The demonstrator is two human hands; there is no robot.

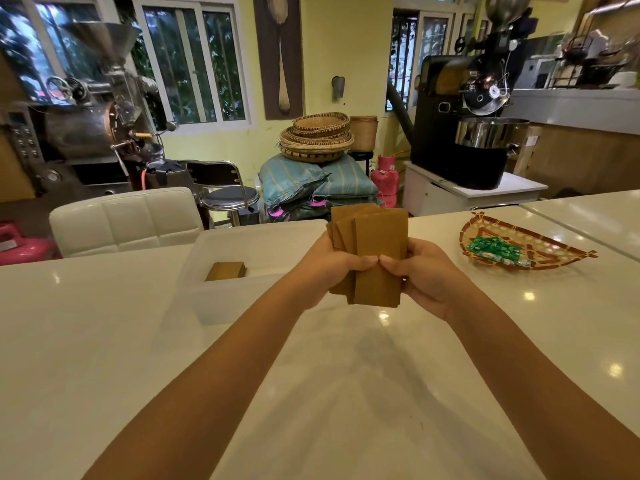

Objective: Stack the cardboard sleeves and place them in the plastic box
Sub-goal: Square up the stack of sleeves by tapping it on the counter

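Observation:
A bunch of flat brown cardboard sleeves (pixel 375 237) stands upright above the white table, slightly fanned at the top. My left hand (pixel 329 268) grips its left side and my right hand (pixel 422 271) grips its right side, thumbs meeting on the front. Left of my hands sits the translucent plastic box (pixel 221 306). A small stack of cardboard sleeves (pixel 225 271) lies flat inside it, near its left end.
A woven tray (pixel 491 233) with green packets (pixel 493 251) rests on the table at the right. A white padded chair (pixel 124 220) stands behind the table's far edge at the left. Coffee roasters, baskets and sacks fill the room beyond.

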